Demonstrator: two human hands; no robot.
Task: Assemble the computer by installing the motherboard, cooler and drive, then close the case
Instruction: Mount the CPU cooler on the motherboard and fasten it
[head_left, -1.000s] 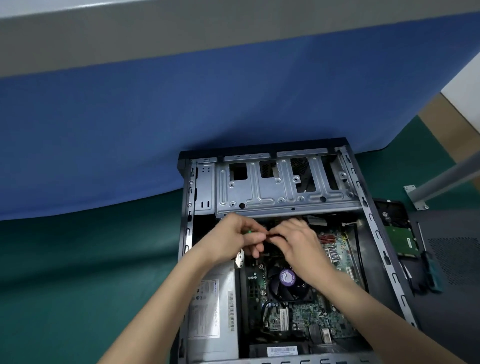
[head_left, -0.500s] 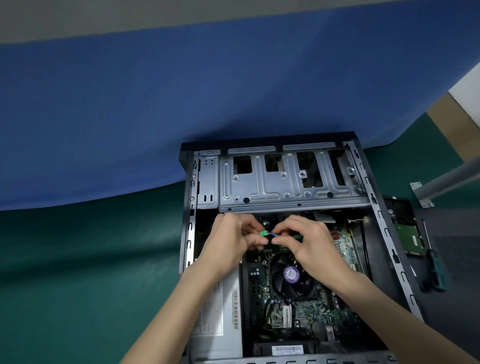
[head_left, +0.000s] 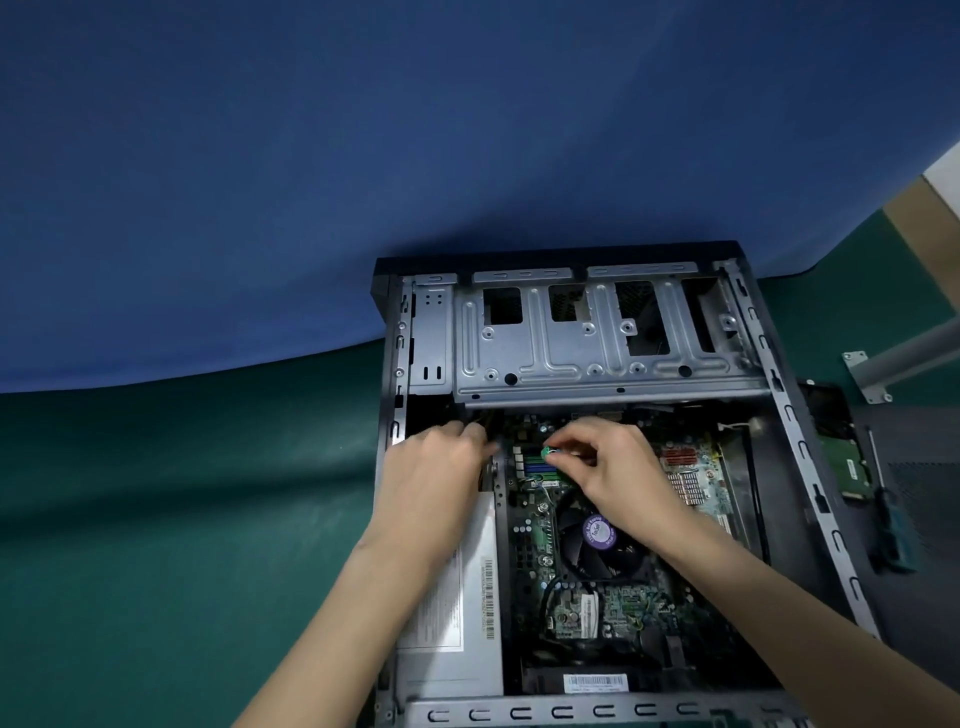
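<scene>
Computer case of black and grey sheet metal (head_left: 802, 447) is laid on its side with its interior exposed on the dark green desk (head_left: 156, 545), and its far end is set against a blue cloth backdrop (head_left: 363, 182). Inside it the green motherboard (head_left: 628, 608) is seated flat. The round black cooler fan with a purple label (head_left: 597, 538) is mounted on the board near its middle. The far end of the case is spanned by a silver stamped-metal drive cage (head_left: 571, 358), and a grey power supply box with white labels (head_left: 457, 613) is lodged along the left wall.

The right hand (head_left: 618, 467) is held over the far part of the board, just beyond the fan. Its grip is clamped, thumb against forefinger, on a small green plastic connector (head_left: 549, 453). The left hand (head_left: 434, 473) is reached into the far left corner of the case, under the near edge of the cage. Its fingertips are hidden there, so it cannot be told whether its grip is closed on anything.

Outside the case, just beside its right wall, a hard drive with a green circuit board (head_left: 844, 465) is laid flat. A screwdriver with a black and teal handle (head_left: 891, 535) is placed next to the drive, on a dark perforated side panel (head_left: 930, 483). A grey metal bar with a screwed bracket (head_left: 883, 364) is seen beyond them.
</scene>
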